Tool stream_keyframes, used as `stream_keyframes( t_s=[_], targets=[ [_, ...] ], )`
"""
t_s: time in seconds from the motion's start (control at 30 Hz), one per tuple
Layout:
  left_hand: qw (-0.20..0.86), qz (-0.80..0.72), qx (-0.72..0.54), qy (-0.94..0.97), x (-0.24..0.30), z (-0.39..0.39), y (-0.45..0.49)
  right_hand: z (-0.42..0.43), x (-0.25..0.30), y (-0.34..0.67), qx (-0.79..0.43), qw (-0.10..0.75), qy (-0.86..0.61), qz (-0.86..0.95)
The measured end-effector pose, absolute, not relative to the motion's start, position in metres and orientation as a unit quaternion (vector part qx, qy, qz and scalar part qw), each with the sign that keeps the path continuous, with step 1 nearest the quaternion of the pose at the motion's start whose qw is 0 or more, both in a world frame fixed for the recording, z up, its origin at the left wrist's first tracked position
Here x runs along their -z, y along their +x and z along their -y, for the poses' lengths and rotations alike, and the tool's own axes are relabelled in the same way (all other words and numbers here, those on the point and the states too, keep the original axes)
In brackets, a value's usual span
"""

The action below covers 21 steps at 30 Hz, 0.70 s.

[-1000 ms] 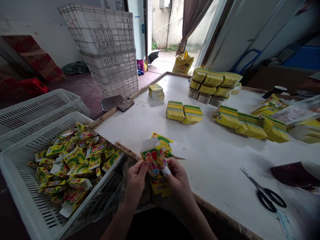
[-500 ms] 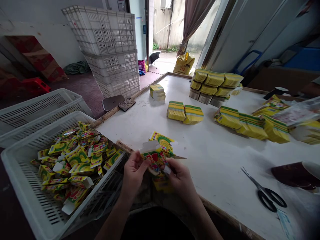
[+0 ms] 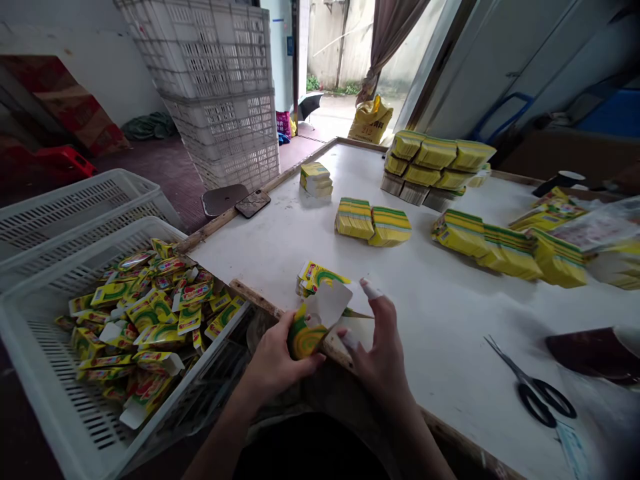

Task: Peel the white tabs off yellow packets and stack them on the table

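Note:
My left hand (image 3: 277, 360) grips a small yellow-and-green cardboard box (image 3: 306, 335) at the table's near edge, its white end flap standing up. To the right of it, my right hand (image 3: 377, 343) is apart from the box, thumb and fingers spread with nothing between them; white coverings show on some fingertips. Just behind the held box, a few flat yellow cartons (image 3: 320, 275) lie on the white table (image 3: 420, 320). At my left a white plastic crate (image 3: 60, 387) holds a heap of small yellow boxes (image 3: 155, 313).
Bundled flat cartons (image 3: 373, 223) stand mid-table, with more in a row (image 3: 507, 250) at the right and a tall stack (image 3: 440, 160) behind. Black-handled scissors (image 3: 525, 387) and a dark mug (image 3: 583, 353) lie at the right. A phone (image 3: 253, 203) rests by the left edge.
Both hands were on the box, its red printed face showing. Now my right hand has let go and opened, and the box has turned in my left hand to its yellow-green side.

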<state>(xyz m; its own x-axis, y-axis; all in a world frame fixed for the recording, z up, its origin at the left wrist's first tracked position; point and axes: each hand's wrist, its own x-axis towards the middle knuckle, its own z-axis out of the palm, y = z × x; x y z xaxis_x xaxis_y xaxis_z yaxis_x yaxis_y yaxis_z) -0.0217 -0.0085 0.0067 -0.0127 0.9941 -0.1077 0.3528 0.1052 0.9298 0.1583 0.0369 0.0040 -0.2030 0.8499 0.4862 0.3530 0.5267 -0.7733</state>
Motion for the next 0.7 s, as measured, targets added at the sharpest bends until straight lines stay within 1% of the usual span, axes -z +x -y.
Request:
stream_keyframes(
  t_s=[0.07, 0.17, 0.27, 0.37, 0.5, 0.63, 0.7],
  targets=[
    [0.403, -0.603, -0.386, 0.57, -0.002, 0.011, -0.016, -0.038, 0.004, 0.159, -0.394, 0.466, -0.426, 0.668],
    [0.36, -0.586, -0.384, 0.617, 0.003, 0.016, -0.011, -0.036, 0.014, 0.154, -0.596, 0.393, -0.396, 0.578],
    [0.309, -0.571, -0.356, 0.672, 0.01, 0.021, -0.009, -0.031, 0.016, 0.148, -0.692, 0.361, -0.364, 0.508],
    [0.282, -0.539, -0.363, 0.706, 0.012, 0.022, -0.006, -0.031, 0.012, 0.144, -0.715, 0.366, -0.337, 0.491],
    [0.268, -0.514, -0.391, 0.715, 0.008, 0.021, -0.001, -0.032, 0.01, 0.144, -0.683, 0.383, -0.342, 0.52],
    [0.308, -0.539, -0.377, 0.688, 0.006, 0.018, -0.003, -0.027, 0.012, 0.147, -0.647, 0.372, -0.314, 0.587],
    [0.332, -0.544, -0.376, 0.673, 0.009, 0.018, -0.004, -0.024, 0.01, 0.148, -0.59, 0.37, -0.295, 0.654]
  ],
)
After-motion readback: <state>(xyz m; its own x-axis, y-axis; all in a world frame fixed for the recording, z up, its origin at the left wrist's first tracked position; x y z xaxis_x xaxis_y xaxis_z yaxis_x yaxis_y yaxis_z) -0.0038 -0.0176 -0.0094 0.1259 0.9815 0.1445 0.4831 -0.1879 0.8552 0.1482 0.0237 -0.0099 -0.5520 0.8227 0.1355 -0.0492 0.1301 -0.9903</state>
